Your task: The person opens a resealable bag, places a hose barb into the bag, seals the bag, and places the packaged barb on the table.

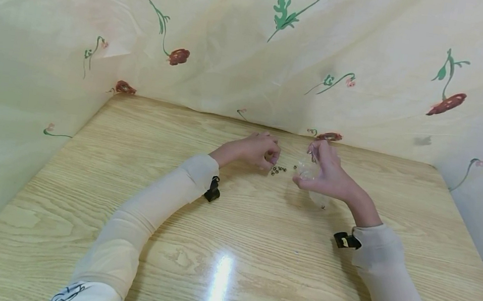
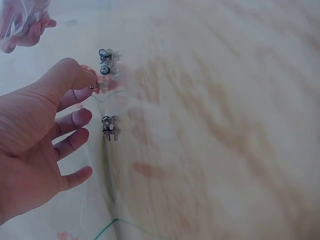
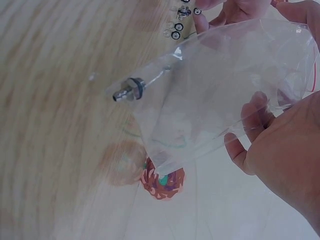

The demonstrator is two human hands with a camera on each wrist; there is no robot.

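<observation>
My left hand (image 1: 256, 150) is low over the table (image 1: 190, 261), thumb and forefinger pressed together on what looks like one small fitting (image 2: 91, 87); only a speck of metal shows, so I can't tell how much grip I have. My other three left fingers are spread apart, touching nothing I can see.

My right hand (image 1: 327, 174) has thumb and fingers curled on the clear bag (image 3: 210, 85), near the end with the red line (image 3: 315, 70). One metal fitting (image 3: 134, 90) sits down in the bag's far corner. Can't tell if that corner touches the table.

The loose fittings (image 1: 280, 168) are bunched just beside my left fingertips; a stray fitting (image 1: 295, 167) lies apart, toward the bag.

Risks, my read:
- Pinched piece slips: tiny, smooth metal, held only at the tips. If dropped, could roll toward the cloth (image 1: 237, 43) at the back edge.
- Left knuckles scatter the bunch: they're right next to it, and round parts likely roll.
- Bag folds in on itself: thin film, held at one end only.
- Bag tips if my right wrist turns too far, and the corner piece slides toward the mouth.
- Bag or right thumb swipes the stray, as it's near both.
</observation>
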